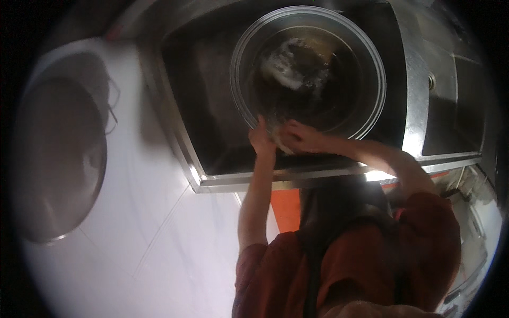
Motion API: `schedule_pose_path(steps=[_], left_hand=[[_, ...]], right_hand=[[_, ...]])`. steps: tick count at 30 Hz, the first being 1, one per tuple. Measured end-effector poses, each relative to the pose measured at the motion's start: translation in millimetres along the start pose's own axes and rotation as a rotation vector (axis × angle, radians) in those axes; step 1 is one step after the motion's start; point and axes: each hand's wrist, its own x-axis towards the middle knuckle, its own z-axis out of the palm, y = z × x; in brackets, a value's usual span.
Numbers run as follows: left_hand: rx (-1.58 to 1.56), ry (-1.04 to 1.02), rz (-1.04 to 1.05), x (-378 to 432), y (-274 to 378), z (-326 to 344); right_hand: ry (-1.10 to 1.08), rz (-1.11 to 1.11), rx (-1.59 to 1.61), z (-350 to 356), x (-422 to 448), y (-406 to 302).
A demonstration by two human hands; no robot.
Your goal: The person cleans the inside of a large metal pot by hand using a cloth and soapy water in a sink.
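Observation:
A large round metal basin (377,91) with a ridged rim stands in a stainless steel sink (214,139). Whitish suds or foam (292,79) lie inside it. At the basin's near rim is my left hand (262,139), its thumb or a finger pointing up along the rim; it seems to grip the rim, though blur hides its exact hold. Beside it, just to the right, my right hand (300,137) is curled around a pale, blurred scrubber or cloth (281,143), which touches the near rim.
Left of the sink, a big metal pot or lidded vessel (59,159) with a wire handle (113,121) stands on a white surface (171,246). A steel divider (415,91) separates the sink from a second basin (453,119) on the right. The sink's front edge (234,183) runs below my forearms.

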Motion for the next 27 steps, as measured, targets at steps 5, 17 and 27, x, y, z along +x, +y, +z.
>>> schedule_pose_path(steps=[5,17,27], left_hand=[[0.431,-0.126,0.219,19.1,33.0,1.8],[1.088,-0.115,0.772,-2.2,56.0,43.1],[1.341,-0.225,1.035,49.1,50.7,23.4]], right_hand=[[-0.304,-0.146,-0.492,-81.1,-81.7,38.3],[-0.141,-0.309,-0.417,-25.9,-18.0,26.7],[-0.374,-0.044,-0.464,-70.6,-71.0,62.4]])
